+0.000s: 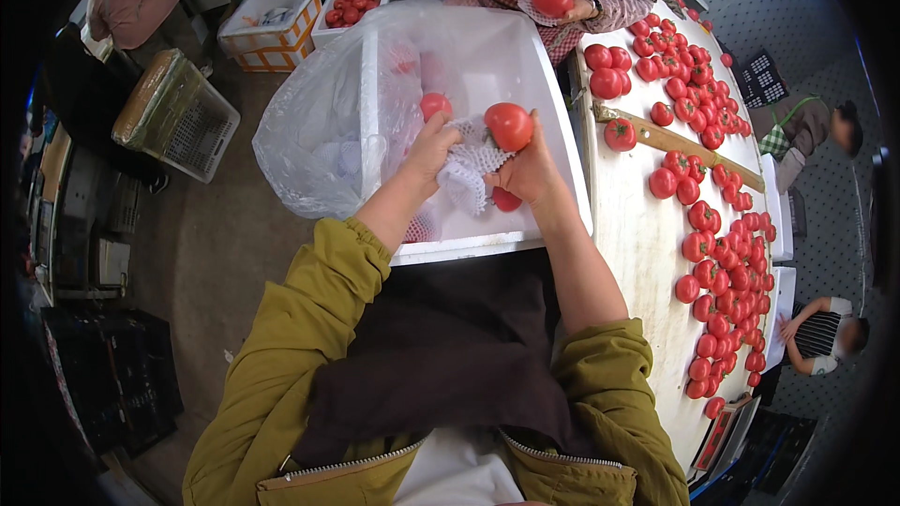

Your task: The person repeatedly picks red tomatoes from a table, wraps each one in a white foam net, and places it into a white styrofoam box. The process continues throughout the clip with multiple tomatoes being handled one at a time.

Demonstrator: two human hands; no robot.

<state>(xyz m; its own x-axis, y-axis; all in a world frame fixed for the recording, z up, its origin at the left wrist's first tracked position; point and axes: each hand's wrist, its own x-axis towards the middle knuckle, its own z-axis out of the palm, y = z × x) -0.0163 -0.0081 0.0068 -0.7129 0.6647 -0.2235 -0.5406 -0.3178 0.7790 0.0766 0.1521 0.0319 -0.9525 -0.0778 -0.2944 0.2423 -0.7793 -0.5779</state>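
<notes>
My right hand (532, 172) holds a red tomato (508, 126) above an open white foam box (485, 235). My left hand (427, 154) pinches white foam netting (470, 167), which hangs between both hands, beside and partly below the tomato. A clear plastic bag (309, 133) lines the box and drapes over its left wall. Inside, a bare tomato (436, 105) shows beyond my left hand, and another tomato (506, 200) lies under my right wrist. A netted tomato (422, 226) sits in the near left corner. More netted ones are blurred by the plastic.
To the right, a white table (633, 246) bears many tomatoes (731, 274), split by a wooden slat (678, 144). Across the box, a co-worker's hand (578, 8) holds a tomato (552, 1) in netting. A plastic crate (200, 130) and tomato-filled box (351, 8) stand left.
</notes>
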